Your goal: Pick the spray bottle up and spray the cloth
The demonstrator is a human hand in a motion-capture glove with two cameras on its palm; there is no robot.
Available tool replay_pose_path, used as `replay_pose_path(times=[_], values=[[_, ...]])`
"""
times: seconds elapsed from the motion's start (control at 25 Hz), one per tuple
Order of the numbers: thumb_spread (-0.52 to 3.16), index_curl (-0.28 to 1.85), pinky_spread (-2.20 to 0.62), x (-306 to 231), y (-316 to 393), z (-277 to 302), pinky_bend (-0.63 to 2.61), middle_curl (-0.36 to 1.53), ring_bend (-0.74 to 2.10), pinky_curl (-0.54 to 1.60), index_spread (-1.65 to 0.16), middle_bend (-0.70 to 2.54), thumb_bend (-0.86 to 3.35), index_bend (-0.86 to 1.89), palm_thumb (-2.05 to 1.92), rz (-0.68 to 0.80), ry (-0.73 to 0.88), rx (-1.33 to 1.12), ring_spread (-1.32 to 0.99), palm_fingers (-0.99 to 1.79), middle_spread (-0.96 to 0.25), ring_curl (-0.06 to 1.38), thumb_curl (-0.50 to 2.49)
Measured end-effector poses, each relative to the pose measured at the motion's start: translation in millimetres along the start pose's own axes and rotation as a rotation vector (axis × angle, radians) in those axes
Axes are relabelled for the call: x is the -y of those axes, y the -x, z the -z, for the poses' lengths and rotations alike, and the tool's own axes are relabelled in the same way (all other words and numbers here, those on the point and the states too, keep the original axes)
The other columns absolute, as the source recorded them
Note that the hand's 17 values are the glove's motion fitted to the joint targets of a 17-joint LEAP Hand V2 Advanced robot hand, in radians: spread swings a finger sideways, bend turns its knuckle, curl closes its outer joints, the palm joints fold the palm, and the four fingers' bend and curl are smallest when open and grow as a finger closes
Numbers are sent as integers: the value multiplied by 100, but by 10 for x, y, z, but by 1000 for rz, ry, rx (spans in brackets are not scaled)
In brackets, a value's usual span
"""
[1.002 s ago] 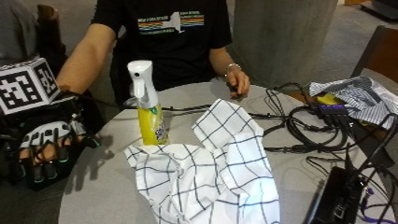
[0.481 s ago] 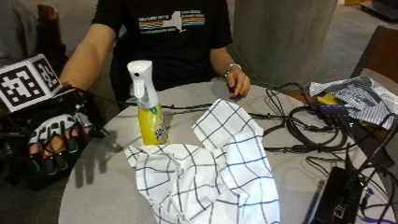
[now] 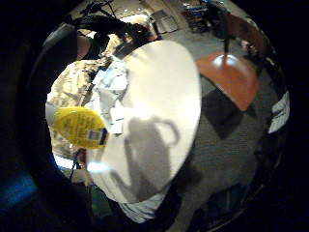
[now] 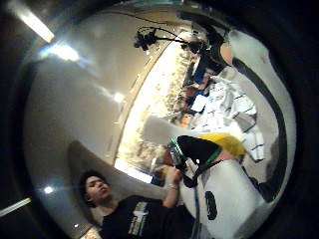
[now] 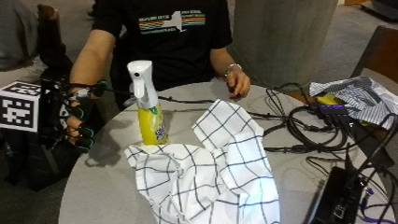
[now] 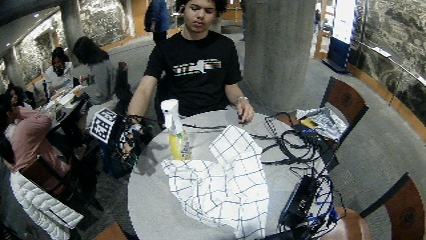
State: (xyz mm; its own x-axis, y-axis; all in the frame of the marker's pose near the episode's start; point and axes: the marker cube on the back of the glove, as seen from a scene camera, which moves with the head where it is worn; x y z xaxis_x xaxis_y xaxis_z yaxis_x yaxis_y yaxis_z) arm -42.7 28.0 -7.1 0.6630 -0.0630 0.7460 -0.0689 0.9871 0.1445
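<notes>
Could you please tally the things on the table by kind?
Spray bottle: 1
Checked cloth: 1
Striped cloth, at the table's far edge: 1
Cable tangle: 1
Flat black device: 1
Total: 5

The spray bottle point(image 5: 148, 109) stands upright on the surface point(image 5: 103, 196). The cloth point(image 5: 214, 172) lies just beside the spray bottle, touching its base. The gloved right hand point(image 5: 73, 126) is off the surface's edge, apart from the spray bottle on the side opposite the cloth.

Bare table point(image 5: 105, 186) lies between the gloved hand point(image 5: 73, 126) and spray bottle point(image 5: 149, 109); cloth point(image 5: 211, 172) crowds the bottle's far side
</notes>
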Motion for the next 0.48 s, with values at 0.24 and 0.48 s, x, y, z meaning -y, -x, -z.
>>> replay_pose_path(times=[0.24, 0.48], values=[[102, 16, 16, -61, 107, -158, 51, 32, 47, 31, -37, 34, 3, 10, 57, -42, 89, 300, -9, 65, -5, 29, 28], [103, 17, 17, -134, 251, -368, 51, 33, 46, 32, -37, 32, 0, 10, 58, -18, 144, 324, -7, 64, -4, 29, 30]])
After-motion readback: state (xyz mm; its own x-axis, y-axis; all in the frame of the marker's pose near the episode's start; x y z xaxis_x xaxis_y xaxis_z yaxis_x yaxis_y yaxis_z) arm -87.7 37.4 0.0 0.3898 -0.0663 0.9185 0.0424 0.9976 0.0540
